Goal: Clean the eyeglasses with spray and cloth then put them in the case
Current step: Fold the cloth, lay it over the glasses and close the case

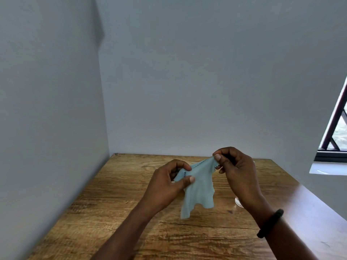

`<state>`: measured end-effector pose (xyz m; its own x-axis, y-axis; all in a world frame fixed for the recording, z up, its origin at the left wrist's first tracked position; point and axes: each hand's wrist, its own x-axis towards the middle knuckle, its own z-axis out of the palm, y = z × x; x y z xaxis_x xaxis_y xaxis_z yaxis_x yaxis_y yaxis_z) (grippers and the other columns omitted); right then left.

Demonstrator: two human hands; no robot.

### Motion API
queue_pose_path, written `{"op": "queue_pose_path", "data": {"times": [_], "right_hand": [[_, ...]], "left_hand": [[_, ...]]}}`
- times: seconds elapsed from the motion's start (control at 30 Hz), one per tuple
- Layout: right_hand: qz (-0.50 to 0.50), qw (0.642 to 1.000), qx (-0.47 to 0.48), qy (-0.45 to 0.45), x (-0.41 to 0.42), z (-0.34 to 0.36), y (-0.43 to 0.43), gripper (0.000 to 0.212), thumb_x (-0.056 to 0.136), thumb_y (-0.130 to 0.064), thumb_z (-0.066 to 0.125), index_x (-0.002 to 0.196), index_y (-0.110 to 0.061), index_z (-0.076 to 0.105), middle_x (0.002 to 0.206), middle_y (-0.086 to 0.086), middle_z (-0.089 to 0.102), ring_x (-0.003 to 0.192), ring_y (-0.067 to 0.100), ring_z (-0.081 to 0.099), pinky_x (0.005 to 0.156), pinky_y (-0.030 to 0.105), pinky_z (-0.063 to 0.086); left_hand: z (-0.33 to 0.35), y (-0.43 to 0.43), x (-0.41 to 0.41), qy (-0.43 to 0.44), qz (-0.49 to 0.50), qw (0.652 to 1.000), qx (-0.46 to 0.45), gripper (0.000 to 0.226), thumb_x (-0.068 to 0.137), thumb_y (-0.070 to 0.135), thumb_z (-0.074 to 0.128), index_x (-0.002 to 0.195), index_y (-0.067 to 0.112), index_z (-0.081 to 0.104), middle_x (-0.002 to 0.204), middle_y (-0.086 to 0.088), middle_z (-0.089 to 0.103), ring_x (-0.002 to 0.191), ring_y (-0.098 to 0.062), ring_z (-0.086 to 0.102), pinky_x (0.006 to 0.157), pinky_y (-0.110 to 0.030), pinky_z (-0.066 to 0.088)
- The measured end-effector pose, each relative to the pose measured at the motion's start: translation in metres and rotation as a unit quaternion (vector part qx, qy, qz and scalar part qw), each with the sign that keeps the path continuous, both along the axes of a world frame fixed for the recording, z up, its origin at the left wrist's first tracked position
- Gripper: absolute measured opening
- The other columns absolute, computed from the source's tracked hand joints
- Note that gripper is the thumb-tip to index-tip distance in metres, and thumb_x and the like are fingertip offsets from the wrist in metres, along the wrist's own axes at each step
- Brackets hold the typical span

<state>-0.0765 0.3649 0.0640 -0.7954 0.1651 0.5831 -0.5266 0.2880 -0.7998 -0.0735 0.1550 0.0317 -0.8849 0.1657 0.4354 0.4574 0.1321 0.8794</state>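
A light blue cleaning cloth (199, 188) hangs in the air above the wooden table (116, 196). My left hand (169, 184) pinches its left edge between thumb and fingers. My right hand (234, 166) pinches its upper right corner, a little higher and farther back. The cloth's lower part droops loosely between my hands. A small pale, clear rounded thing (238, 201) shows on the table just left of my right wrist; I cannot tell what it is. Glasses, spray and case are not in view.
Grey walls close the table in at the back and on the left. A window (336, 132) with a white sill sits at the right. The table's right edge runs diagonally toward the lower right. A black band (270, 223) circles my right wrist.
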Motion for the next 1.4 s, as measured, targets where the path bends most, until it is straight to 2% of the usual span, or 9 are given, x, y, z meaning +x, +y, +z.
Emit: {"op": "queue_pose_path", "data": {"times": [0.27, 0.6, 0.67, 0.8, 0.9, 1.03, 1.17, 1.3, 1.4], "right_hand": [[-0.008, 0.999, -0.039, -0.03, -0.002, 0.001, 0.005, 0.014, 0.096, -0.009, 0.067, 0.09, -0.019, 0.074, 0.08, 0.001, 0.074, 0.067, 0.015, 0.069, 0.064, 0.034, 0.056], [0.011, 0.996, -0.065, -0.059, -0.001, -0.001, 0.004, 0.01, 0.096, -0.014, 0.067, 0.09, -0.017, 0.074, 0.08, 0.003, 0.074, 0.063, 0.02, 0.068, 0.064, 0.04, 0.059], [0.023, 0.995, -0.075, -0.069, -0.001, 0.0, 0.002, 0.009, 0.097, -0.012, 0.067, 0.092, -0.014, 0.074, 0.084, 0.005, 0.073, 0.063, 0.018, 0.067, 0.061, 0.034, 0.057], [0.033, 0.992, -0.09, -0.088, -0.001, -0.001, 0.002, 0.008, 0.097, -0.012, 0.066, 0.094, -0.012, 0.074, 0.088, 0.007, 0.072, 0.063, 0.015, 0.066, 0.06, 0.031, 0.055], [0.038, 0.99, -0.094, -0.096, -0.001, -0.002, 0.002, 0.008, 0.097, -0.012, 0.066, 0.095, -0.011, 0.074, 0.088, 0.007, 0.072, 0.063, 0.015, 0.066, 0.06, 0.032, 0.055], [0.04, 0.989, -0.101, -0.098, -0.001, -0.002, 0.003, 0.008, 0.097, -0.011, 0.066, 0.095, -0.009, 0.073, 0.088, 0.007, 0.071, 0.062, 0.015, 0.065, 0.059, 0.03, 0.055], [0.038, 0.989, -0.1, -0.098, -0.001, -0.002, 0.004, 0.008, 0.097, -0.01, 0.066, 0.095, -0.009, 0.073, 0.089, 0.006, 0.071, 0.062, 0.014, 0.065, 0.058, 0.029, 0.055], [0.035, 0.99, -0.094, -0.098, -0.002, -0.002, 0.005, 0.008, 0.097, -0.011, 0.066, 0.096, -0.009, 0.073, 0.089, 0.008, 0.071, 0.062, 0.014, 0.065, 0.06, 0.031, 0.056], [0.039, 0.99, -0.095, -0.099, -0.001, -0.002, 0.004, 0.008, 0.097, -0.011, 0.065, 0.096, -0.009, 0.073, 0.091, 0.009, 0.07, 0.062, 0.014, 0.065, 0.059, 0.03, 0.056]], "left_hand": [[0.003, -0.007, -0.002, -0.005, -0.001, 0.998, 0.057, 0.029, 0.092, 0.015, 0.076, 0.117, 0.026, 0.068, 0.093, -0.023, 0.073, 0.09, -0.033, 0.075, 0.075, -0.039, 0.059], [0.004, -0.006, -0.001, -0.02, 0.033, 0.995, 0.095, 0.009, 0.103, 0.024, 0.059, 0.108, 0.025, 0.066, 0.071, -0.012, 0.069, 0.074, -0.015, 0.064, 0.069, -0.028, 0.052], [0.005, -0.006, -0.001, -0.042, 0.034, 0.99, 0.128, 0.015, 0.104, 0.027, 0.056, 0.103, 0.021, 0.07, 0.078, -0.001, 0.071, 0.076, -0.012, 0.065, 0.071, -0.027, 0.054], [0.005, -0.006, -0.003, -0.121, 0.006, 0.969, 0.216, 0.028, 0.102, 0.029, 0.055, 0.096, 0.013, 0.077, 0.09, -0.009, 0.075, 0.086, -0.022, 0.071, 0.075, -0.032, 0.061], [0.004, -0.006, -0.003, -0.159, -0.018, 0.96, 0.228, 0.033, 0.088, 0.033, 0.068, 0.103, 0.005, 0.077, 0.1, -0.015, 0.078, 0.09, -0.025, 0.073, 0.085, -0.042, 0.06], [0.001, -0.009, -0.005, -0.164, -0.06, 0.962, 0.211, 0.04, 0.08, 0.017, 0.079, 0.117, 0.005, 0.073, 0.113, -0.015, 0.078, 0.106, -0.027, 0.074, 0.089, -0.034, 0.06], [-0.001, -0.011, -0.006, -0.146, -0.042, 0.973, 0.173, 0.028, 0.09, 0.002, 0.072, 0.118, 0.005, 0.073, 0.112, -0.015, 0.078, 0.107, -0.027, 0.075, 0.089, -0.032, 0.061], [0.0, -0.01, -0.005, -0.153, -0.012, 0.97, 0.189, 0.018, 0.095, 0.01, 0.069, 0.11, 0.006, 0.077, 0.107, -0.016, 0.079, 0.101, -0.027, 0.075, 0.092, -0.04, 0.059], [0.002, -0.008, -0.004, -0.162, 0.006, 0.963, 0.214, 0.017, 0.096, 0.014, 0.067, 0.104, 0.005, 0.079, 0.098, -0.013, 0.08, 0.089, -0.02, 0.075, 0.076, -0.033, 0.061]]}}
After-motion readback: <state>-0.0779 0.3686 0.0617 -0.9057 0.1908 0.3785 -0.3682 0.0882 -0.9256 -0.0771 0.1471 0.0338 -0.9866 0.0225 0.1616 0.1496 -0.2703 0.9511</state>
